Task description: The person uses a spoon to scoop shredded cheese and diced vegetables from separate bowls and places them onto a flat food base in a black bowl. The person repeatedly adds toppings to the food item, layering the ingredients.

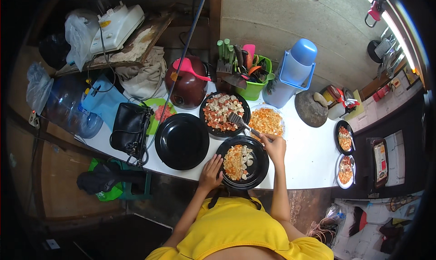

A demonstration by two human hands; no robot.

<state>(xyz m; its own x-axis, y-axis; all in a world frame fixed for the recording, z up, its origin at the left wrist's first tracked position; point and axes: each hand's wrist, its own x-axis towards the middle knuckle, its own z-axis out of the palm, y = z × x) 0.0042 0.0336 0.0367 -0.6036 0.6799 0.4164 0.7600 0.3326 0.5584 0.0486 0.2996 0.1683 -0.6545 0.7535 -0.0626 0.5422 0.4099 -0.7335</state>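
Off left of the left fingers, there's a black plate (181, 142). Now the left hand (211, 171) itself, its fingers close together, resting along the left rim of the front plate (260, 165). Beyond those fingertips sits the chopped food (220, 106) on a dark dish (209, 130). Just right of them, the front plate carries orange-yellow food (233, 163), pale slices (247, 156) beside it. And here's the key line: the spatula (250, 127), its long axis slanting from the right fingers away and leftward, its head over the chopped food's right side; whether it touches, I can't tell. The right hand (275, 147) has the tool, fingers clamped round the handle, forearm rising from below. Just beyond them, a pale plate (284, 124).
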